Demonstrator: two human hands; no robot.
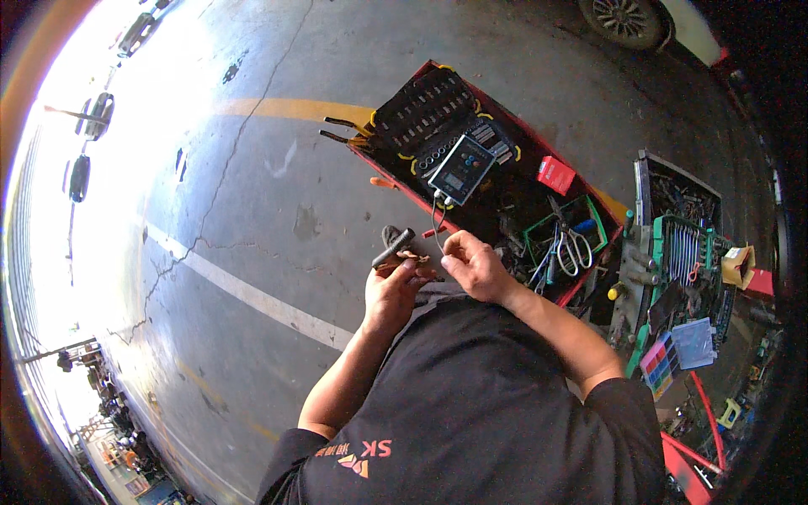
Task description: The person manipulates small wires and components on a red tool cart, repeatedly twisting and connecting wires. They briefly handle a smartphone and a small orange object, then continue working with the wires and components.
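Note:
My left hand (390, 296) is closed around a short black cylinder (393, 249), which sticks out tilted above the fingers. Small coppery-brown pieces (412, 256) show by the thumb; I cannot make out what they are. To its right, my right hand (475, 268) is closed, pinching a thin dark cable (439, 225) near its fingertips. That cable runs up to a grey control box (461, 171) with a small display and knobs. The box lies on an open socket set case (421, 109) in the red tool cart. The cable's lower end is hidden by my fingers.
The red cart's edge (513, 126) lies just ahead. It holds a red carton (556, 175), scissors (575, 252) and a green tray (602, 220). At the right stand a wrench rack (686, 252) and a coloured parts box (659, 366). A car wheel (624, 18) is far right.

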